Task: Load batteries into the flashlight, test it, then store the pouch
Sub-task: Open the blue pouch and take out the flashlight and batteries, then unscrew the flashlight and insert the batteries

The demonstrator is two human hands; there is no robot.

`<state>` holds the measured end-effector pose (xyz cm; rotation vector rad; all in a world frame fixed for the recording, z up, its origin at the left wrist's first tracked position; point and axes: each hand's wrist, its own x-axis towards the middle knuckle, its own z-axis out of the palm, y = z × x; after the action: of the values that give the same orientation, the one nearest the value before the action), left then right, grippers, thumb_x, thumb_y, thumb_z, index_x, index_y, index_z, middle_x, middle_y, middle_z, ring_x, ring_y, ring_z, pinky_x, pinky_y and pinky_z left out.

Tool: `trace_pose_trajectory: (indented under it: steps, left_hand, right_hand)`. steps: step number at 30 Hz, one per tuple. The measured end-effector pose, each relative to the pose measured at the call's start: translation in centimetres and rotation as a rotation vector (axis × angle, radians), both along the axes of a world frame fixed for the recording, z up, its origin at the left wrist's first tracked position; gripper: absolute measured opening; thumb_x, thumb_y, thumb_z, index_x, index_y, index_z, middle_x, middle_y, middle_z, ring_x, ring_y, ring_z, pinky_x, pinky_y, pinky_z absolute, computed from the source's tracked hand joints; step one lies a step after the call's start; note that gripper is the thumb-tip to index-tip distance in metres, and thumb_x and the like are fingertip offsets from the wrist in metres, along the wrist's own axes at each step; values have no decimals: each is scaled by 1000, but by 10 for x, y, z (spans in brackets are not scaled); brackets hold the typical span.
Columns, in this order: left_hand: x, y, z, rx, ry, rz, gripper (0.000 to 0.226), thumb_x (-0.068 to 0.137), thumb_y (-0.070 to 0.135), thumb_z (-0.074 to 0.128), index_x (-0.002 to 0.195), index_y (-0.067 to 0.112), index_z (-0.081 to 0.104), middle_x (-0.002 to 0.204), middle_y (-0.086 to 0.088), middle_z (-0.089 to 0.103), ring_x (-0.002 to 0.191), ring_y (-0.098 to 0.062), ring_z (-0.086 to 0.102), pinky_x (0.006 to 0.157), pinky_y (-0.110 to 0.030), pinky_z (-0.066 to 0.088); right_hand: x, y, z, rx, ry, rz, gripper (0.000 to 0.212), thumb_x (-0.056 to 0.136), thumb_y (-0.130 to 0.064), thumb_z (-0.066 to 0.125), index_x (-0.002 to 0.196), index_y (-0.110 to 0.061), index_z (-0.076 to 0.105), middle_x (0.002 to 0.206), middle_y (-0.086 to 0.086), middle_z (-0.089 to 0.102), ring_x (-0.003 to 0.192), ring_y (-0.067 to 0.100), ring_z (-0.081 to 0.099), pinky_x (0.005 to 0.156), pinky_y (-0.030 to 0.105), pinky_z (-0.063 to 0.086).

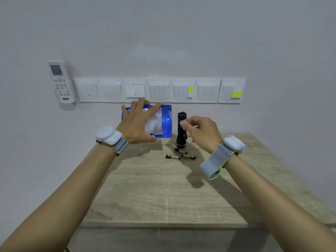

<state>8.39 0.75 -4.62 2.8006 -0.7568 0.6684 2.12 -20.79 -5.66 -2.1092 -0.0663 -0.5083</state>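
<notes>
My left hand (137,122) holds a blue and clear pouch (162,122) upright above the back of the wooden table (163,193). A black flashlight (181,132) stands on end just right of the pouch. My right hand (201,132) hovers beside the flashlight with its fingers loosely curled and nothing in them; I cannot tell if a fingertip touches the flashlight. Three small black batteries (181,155) lie on the table in front of the flashlight.
A row of white wall switches (160,90) runs behind the table, two with yellow stickers. A white remote (61,81) hangs in a wall holder at the left. Both wrists wear grey bands with white sensors.
</notes>
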Motion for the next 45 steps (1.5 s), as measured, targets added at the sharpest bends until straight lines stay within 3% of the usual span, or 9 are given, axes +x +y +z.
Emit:
trace_pose_trajectory:
  steps: [5, 10, 16, 24, 27, 32, 36, 42, 45]
  left_hand:
    - [-5, -8, 7, -84, -56, -13, 109, 49, 56, 65, 148, 39, 23, 123, -2, 33, 116, -23, 34, 105, -55, 28]
    - [-14, -6, 12, -189, -71, -108, 120, 43, 80, 68, 147, 40, 25, 114, 3, 37, 104, -17, 40, 93, -37, 41]
    - [-14, -4, 15, -678, -37, -108, 28, 94, 43, 53, 97, 16, 61, 82, -1, 64, 74, -15, 57, 68, -26, 45]
    - [-17, -6, 6, -1162, 96, -32, 23, 93, 39, 59, 84, 19, 54, 82, -19, 70, 72, -34, 63, 65, -43, 51]
    - [-18, -6, -1, -1158, 67, 43, 22, 94, 40, 55, 87, 19, 52, 80, -19, 67, 73, -31, 62, 67, -40, 50]
    - [8, 18, -26, -940, 249, 365, 31, 97, 31, 50, 96, 1, 58, 98, -17, 63, 97, -35, 58, 82, -37, 43]
    - [22, 41, -47, -574, 451, 560, 43, 98, 34, 46, 98, -6, 63, 107, -26, 66, 101, -41, 60, 80, -36, 44]
    - [18, 46, -53, -252, 358, 690, 28, 91, 34, 54, 90, 6, 56, 114, -15, 60, 92, -33, 57, 74, -32, 44]
    - [16, 38, -51, -123, 217, 654, 43, 95, 38, 50, 123, 5, 50, 133, -16, 43, 119, -35, 45, 93, -41, 42]
  right_hand:
    - [13, 16, 18, 240, 174, 122, 47, 74, -56, 69, 92, -13, 74, 86, 2, 74, 69, 12, 67, 63, 33, 62]
    - [19, 21, 22, 239, 117, 155, 18, 74, -22, 79, 85, -10, 73, 81, 11, 75, 75, 25, 72, 69, 39, 62]
    - [20, 28, 38, 520, 77, 236, 13, 79, -7, 75, 90, -10, 69, 75, 5, 67, 62, 15, 64, 54, 21, 56]
    - [27, 46, 32, 486, 61, 236, 12, 82, -7, 72, 93, -4, 73, 86, 13, 74, 65, 17, 69, 60, 28, 57]
    - [31, 50, 33, 360, -1, 158, 17, 90, -20, 63, 87, -6, 74, 83, 16, 74, 67, 27, 71, 67, 39, 60]
    - [24, 34, 43, -375, -359, -133, 21, 89, -31, 58, 105, -22, 67, 87, -3, 61, 87, 18, 57, 72, 29, 44]
    - [35, 15, 49, -699, 3, -134, 53, 86, -44, 57, 133, -23, 52, 132, 9, 47, 124, 33, 39, 97, 41, 42]
    - [46, 0, 42, -628, 110, -45, 31, 84, -33, 63, 110, -16, 69, 106, 7, 71, 95, 27, 63, 85, 36, 53]
    - [49, -3, 41, -601, 57, -44, 27, 86, -30, 63, 108, -15, 69, 103, 7, 70, 88, 24, 59, 78, 32, 49]
